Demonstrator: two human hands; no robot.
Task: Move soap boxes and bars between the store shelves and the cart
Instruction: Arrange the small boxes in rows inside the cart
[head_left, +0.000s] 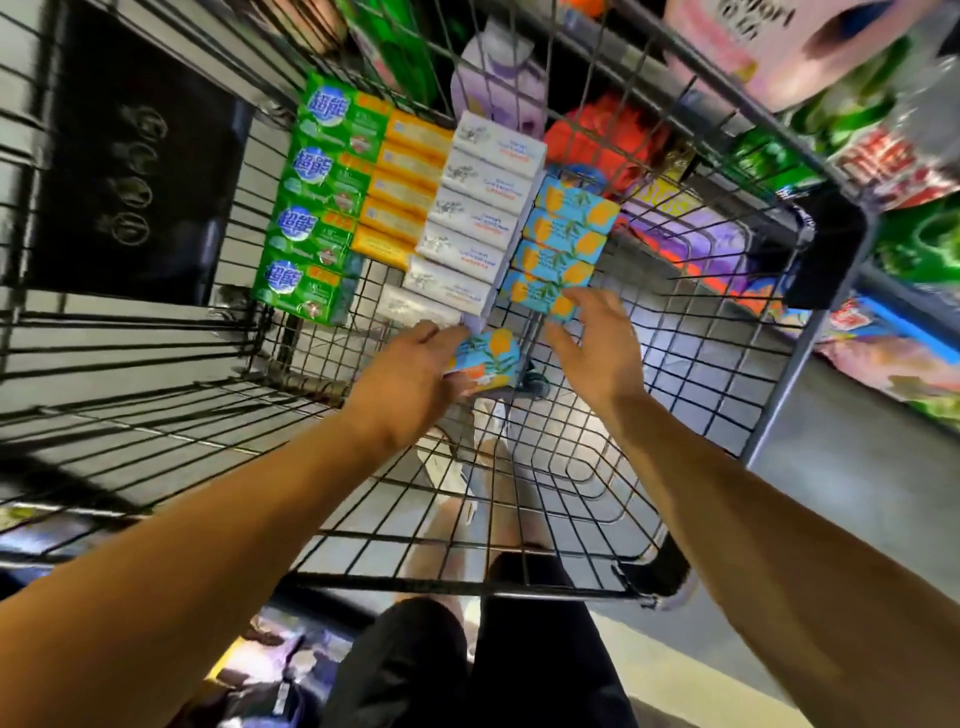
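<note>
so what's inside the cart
Inside the wire cart, four rows of soap: green packs, orange bars, white boxes, blue boxes. Anything beneath them is hidden.

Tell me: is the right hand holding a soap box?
No: the right hand is open above the cart, while the left hand grips the blue box.

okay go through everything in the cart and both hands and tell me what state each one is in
Left hand: grip on a loose blue box.
Right hand: open, at the blue row's near end.
Blue boxes: lined up.
White boxes: lined up.
Yellow bars: lined up.
Green packs: lined up.
Cart: partly filled.
</note>
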